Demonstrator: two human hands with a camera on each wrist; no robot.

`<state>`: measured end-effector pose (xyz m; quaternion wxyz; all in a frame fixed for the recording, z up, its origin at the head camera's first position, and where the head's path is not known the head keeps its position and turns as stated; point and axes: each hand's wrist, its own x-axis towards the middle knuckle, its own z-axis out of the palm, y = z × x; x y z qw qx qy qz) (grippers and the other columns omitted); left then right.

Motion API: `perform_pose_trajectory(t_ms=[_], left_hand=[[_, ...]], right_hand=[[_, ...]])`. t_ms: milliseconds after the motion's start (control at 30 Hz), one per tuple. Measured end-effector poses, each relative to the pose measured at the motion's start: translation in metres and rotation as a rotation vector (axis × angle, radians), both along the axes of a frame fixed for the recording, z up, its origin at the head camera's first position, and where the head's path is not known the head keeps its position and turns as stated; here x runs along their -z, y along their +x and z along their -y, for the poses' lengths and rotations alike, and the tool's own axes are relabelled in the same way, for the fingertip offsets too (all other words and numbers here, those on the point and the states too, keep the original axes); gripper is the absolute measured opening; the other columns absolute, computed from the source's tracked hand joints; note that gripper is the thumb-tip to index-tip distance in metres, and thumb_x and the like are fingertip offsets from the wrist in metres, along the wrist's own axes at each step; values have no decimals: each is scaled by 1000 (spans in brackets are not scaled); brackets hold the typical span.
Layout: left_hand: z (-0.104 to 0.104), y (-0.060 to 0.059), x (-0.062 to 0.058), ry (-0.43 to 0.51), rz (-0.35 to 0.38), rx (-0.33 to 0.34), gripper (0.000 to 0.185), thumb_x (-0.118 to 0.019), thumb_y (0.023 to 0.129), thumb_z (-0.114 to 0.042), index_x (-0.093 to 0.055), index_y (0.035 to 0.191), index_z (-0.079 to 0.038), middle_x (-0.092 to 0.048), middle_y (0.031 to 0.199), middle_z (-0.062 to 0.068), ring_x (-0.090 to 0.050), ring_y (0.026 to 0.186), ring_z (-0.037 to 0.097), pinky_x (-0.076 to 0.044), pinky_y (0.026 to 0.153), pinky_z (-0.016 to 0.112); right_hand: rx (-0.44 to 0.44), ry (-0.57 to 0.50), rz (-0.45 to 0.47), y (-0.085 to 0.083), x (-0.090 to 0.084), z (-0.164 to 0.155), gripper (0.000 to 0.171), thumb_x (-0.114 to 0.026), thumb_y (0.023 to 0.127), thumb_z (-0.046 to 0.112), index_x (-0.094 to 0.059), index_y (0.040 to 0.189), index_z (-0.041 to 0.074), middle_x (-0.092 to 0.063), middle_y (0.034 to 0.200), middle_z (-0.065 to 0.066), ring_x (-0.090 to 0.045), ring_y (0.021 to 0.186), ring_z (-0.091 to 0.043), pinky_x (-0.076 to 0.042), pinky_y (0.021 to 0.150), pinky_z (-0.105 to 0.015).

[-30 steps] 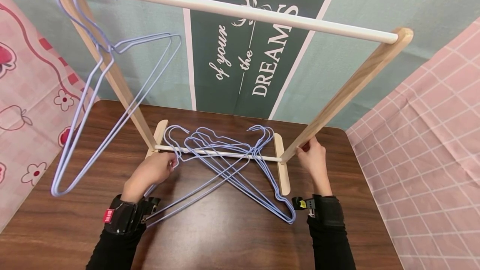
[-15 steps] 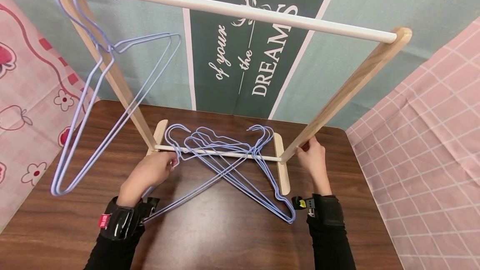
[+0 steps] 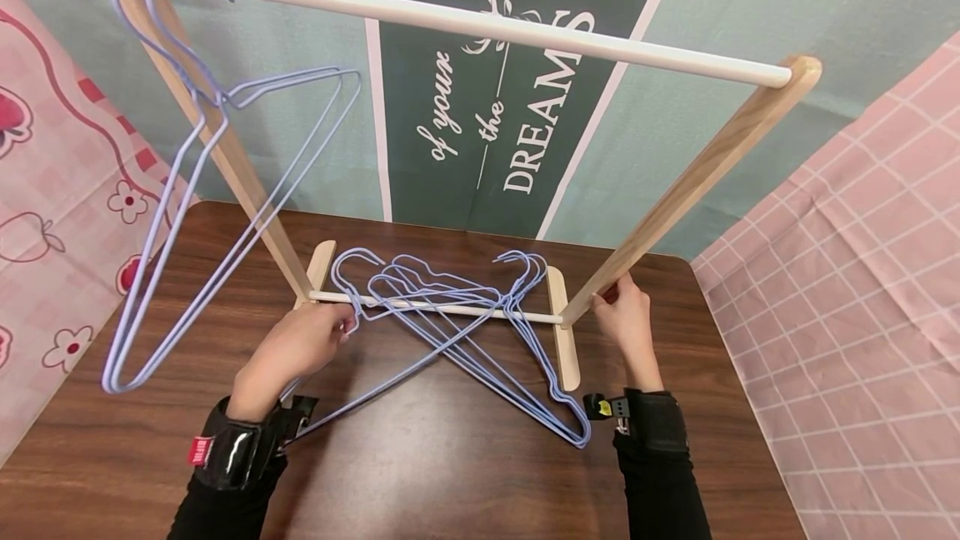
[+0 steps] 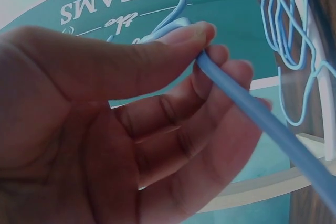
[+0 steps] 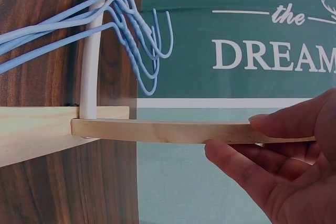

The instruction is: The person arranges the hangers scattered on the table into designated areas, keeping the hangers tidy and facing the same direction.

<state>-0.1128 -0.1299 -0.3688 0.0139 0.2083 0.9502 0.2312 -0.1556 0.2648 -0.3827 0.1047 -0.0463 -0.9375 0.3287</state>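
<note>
Blue wire hanger (image 3: pixel 360 394), thin & coated, pinched near its neck by left hand (image 3: pixel 300 344); body slants down-left from the grip over the tabletop, hook end among other hangers (image 3: pixel 480 332) right of it.

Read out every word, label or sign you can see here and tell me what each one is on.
"of your", on the green banner behind the rack.
"the", on the same banner, between two thin lines.
"DREAMS", in capitals on that banner, under a white antler sign.
Red tag on the left wrist strap: white print, too small to read.
Yellow mark on the right wrist strap: unreadable.
</note>
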Motion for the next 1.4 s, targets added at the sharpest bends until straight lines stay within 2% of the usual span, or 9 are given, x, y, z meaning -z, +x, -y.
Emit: perform_pose_trajectory(t_ms=[300,667,933,1167,1400], left_hand=[[1,5,-10,-9,45,-47,19,-62,73,1,-53,71,-15,-45,61,-5,-43,56,14,-35,48,32],[4,6,-15,6,47,-91,16,-60,75,0,-54,70,-15,-44,59,-5,-42,54,16,-33,47,32],[7,6,-19,9,26,-100,15,-58,75,1,-57,72,-13,-49,62,-4,-43,54,16,-34,48,33],[9,7,-22,13,23,-120,14,-61,76,-1,-56,72,-13,-44,58,-4,-41,54,16,-31,47,32],[10,8,-26,8,29,-169,8,-61,76,-3,-59,77,-10,-47,59,-2,-42,53,18,-33,48,34]], right_hand=[[4,4,-1,0,0,0,21,-56,82,-2,-51,102,-9,-57,84,-26,-58,72,-36,-44,56,-36],[2,7,7,0,1,-2,24,-56,83,0,-50,105,-9,-57,84,-26,-57,71,-35,-42,53,-33],[9,9,14,-1,0,-2,24,-56,83,-1,-50,105,-9,-57,84,-26,-57,71,-36,-43,54,-34],[7,12,10,0,1,-2,25,-56,83,0,-49,104,-10,-57,83,-26,-56,69,-35,-42,53,-32],[4,12,3,0,1,-2,24,-56,82,0,-50,103,-10,-57,83,-26,-56,69,-35,-42,52,-33]])
